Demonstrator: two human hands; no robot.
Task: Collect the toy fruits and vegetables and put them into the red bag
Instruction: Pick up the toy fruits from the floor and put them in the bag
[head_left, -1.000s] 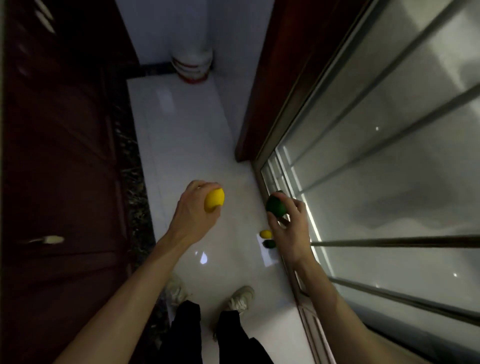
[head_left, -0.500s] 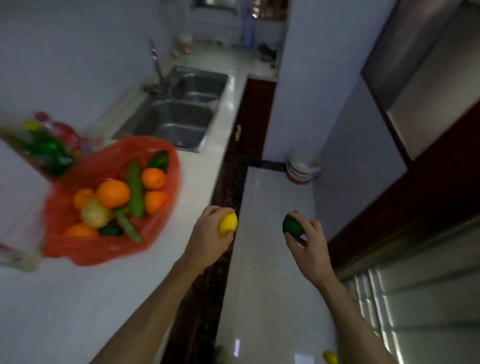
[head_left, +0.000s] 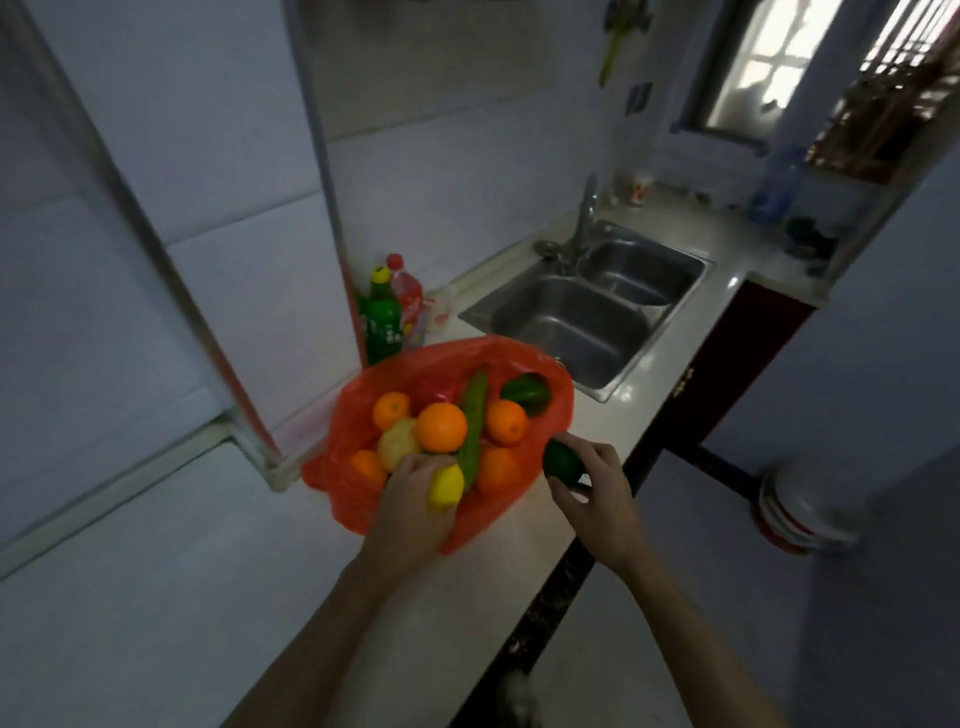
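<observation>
Left hand (head_left: 410, 499) grips the yellow lemon (head_left: 445, 486) over the open red bag (head_left: 353, 499); right hand (head_left: 597, 486) clutches a dark green fruit (head_left: 562, 461) at the bag's edge

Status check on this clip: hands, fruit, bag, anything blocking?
Left hand holds lemon over red bag. Right hand holds green fruit at bag's right edge. Bag open on counter, already holding oranges and cucumber. Nothing blocking.

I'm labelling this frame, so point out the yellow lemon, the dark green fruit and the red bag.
yellow lemon (head_left: 447, 486), head view, its lit front face.
dark green fruit (head_left: 561, 461), head view, its exposed upper side.
red bag (head_left: 345, 415), head view, its left wall.
</observation>
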